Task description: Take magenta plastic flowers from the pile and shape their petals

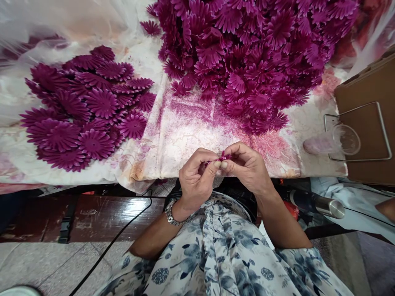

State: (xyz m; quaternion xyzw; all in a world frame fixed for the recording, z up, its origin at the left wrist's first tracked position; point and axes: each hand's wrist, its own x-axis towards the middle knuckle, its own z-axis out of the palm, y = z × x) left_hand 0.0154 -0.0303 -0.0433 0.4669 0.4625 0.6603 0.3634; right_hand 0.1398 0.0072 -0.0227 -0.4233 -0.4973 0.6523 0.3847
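Table cloth (185, 135) pale, stained pink | big flower pile (247, 53) at far edge | small flower pile (83, 111) at left end | brown board (367, 119) at right end | left hand (196, 181), right hand (247, 166) both pinching one purple flower (221, 158) at near edge

We see an evenly bright scene lit from above, brightest on the pale cloth (185, 135) at the centre, which nearly washes out. At eleven o'clock the clear plastic sheet (77, 24) glares white and blurs. Shadows are soft, gathering under the tabletop edge at nine o'clock. The wide lens bends the corners; the purple flower pile (247, 49) at twelve o'clock stays sharp.
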